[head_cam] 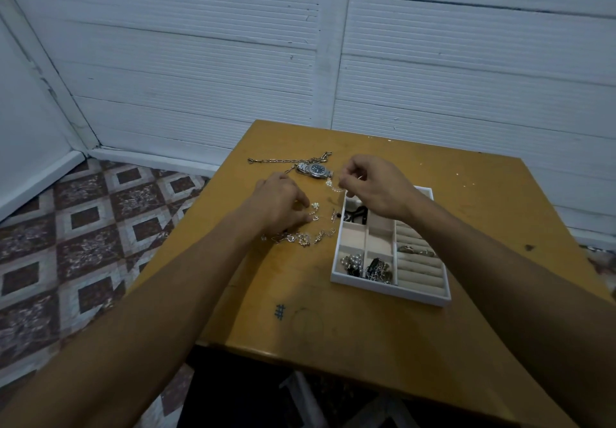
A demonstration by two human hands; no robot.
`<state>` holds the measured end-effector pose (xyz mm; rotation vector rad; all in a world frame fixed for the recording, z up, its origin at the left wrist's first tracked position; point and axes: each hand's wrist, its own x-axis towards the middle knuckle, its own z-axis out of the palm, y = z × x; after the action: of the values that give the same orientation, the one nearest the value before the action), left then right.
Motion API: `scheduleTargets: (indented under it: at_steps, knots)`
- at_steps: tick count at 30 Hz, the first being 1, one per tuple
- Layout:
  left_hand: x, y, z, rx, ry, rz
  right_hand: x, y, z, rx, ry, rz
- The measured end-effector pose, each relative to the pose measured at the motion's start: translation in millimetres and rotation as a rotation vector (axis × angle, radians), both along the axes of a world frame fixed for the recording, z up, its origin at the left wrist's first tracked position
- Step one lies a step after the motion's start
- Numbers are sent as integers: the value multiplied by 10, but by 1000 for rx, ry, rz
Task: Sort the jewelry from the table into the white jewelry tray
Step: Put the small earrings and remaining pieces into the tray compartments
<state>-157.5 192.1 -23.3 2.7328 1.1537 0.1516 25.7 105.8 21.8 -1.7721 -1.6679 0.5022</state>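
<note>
You are partway through the sorting: on the bench, the white jewelry tray already has pieces in some boxes, and a little pile of small pieces waits just beside it. Your left hand curls down onto those pieces, but I cannot tell if it holds one, while your right hand pinches a pearl piece over the tray's far corner. Next, I think you should lower it into a box and let go, then fetch the watch and long chain farther back.
</note>
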Motion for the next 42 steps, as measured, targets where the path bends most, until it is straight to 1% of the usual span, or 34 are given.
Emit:
scheduleTargets:
  at_steps: [4, 7, 13, 21, 26, 32, 35, 40, 42]
  knots:
    - [-9, -4, -48, 95, -8, -61, 33, -32, -4, -27, 80, -69]
    - [-54, 0, -64, 100, -83, -82, 67, -55, -21, -60, 200, -99]
    - [-142, -6, -21, 135, -187, -58, 136, -117, -24, -80, 281, -92]
    - [-152, -80, 98, 105, -303, 12, 316, -295, 17, -59, 201, -144]
    - [-71, -172, 218, 41, -390, -12, 492, -409, -20, -56, 138, -198]
    - [76, -261, 282, 0, -393, -35, 532, -482, -96, -124, 33, -196]
    - [148, -302, 269, -30, -384, -48, 512, -471, -124, -106, -56, -180]
    - [205, -347, 293, -7, -357, -77, 459, -424, -187, -94, -223, -151]
    - [221, -361, 300, -3, -358, -96, 459, -408, -224, -100, -246, -158]
